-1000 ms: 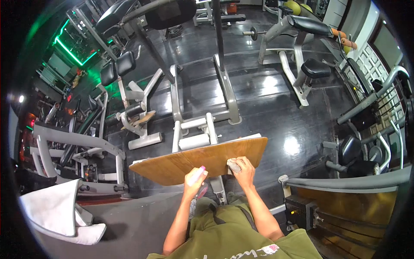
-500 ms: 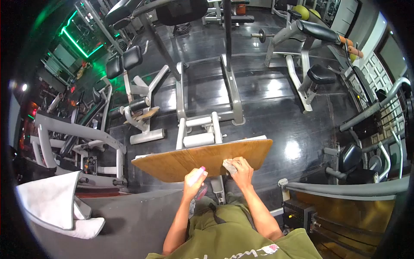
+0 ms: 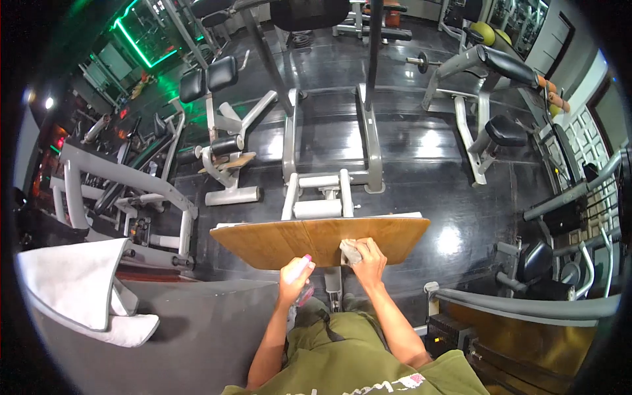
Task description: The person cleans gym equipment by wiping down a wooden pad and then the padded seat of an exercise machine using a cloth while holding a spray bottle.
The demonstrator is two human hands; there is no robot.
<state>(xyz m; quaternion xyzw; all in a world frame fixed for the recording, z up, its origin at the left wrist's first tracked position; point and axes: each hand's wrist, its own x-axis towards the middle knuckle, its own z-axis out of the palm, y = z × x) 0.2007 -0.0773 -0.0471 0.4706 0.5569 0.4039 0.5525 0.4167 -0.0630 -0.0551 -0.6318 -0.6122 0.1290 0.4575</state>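
**Hands, bottle and cloth at a wooden board**

Far left: a white towel [image 3: 79,280], folded and draped over a dark padded surface [image 3: 217,329], with one fold lying lower on it. Beyond the towel, a gray machine frame [image 3: 125,172]; farther back, a green light strip [image 3: 135,49]. Next to the right, a machine with black pads [image 3: 222,74] and a pale crossbar at floor level.

Left of center: left hand [image 3: 291,282], closed around a bottle [image 3: 304,297], pink tip upward and clear, pink-tinted part below the fingers. Held at the near edge of the board; contact between bottle and board impossible to tell.

Center: the wooden board [image 3: 316,238], spread wide in front of the person, with a white edge along the far side and pale tubes [image 3: 319,209] just beyond. Slightly right of the board's middle, a crumpled pale cloth [image 3: 349,252] at the wooden face, bunched in the fingers of the right hand [image 3: 370,262], narrow in its grip.

To the right: a small weight [image 3: 422,62] on a bar, yellow balls [image 3: 483,32] in the background, a bench with black padding [image 3: 505,130] and orange rollers [image 3: 558,101]. Lower right: a gray rail [image 3: 520,309] above a golden-brown panel [image 3: 526,349].
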